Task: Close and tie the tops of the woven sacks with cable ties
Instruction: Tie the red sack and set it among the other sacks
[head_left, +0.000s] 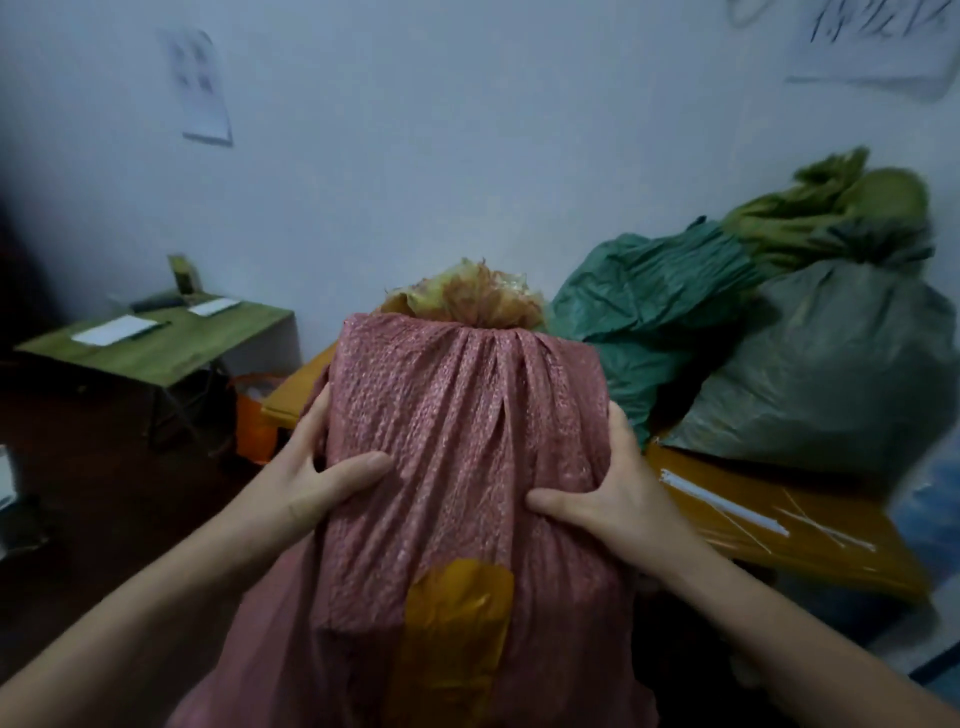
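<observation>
The pink sack (467, 441) stood upright before the person, its neck gathered beneath a frilled top (467, 296); whether a tie circled it could not be told. The left hand (332, 467) and right hand (608, 493) gripped the sack's flanks, thumbs pressed on its front. It was probably being shifted or settled, which called for level, even grips so the neck kept bunched. Cable ties (727, 504) lay on the orange worktop (810, 566) right of the sack.

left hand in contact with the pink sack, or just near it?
Touching. Head view: the left hand grips the pink sack, thumb pressed on its front, fingers wrapped round its side.
</observation>
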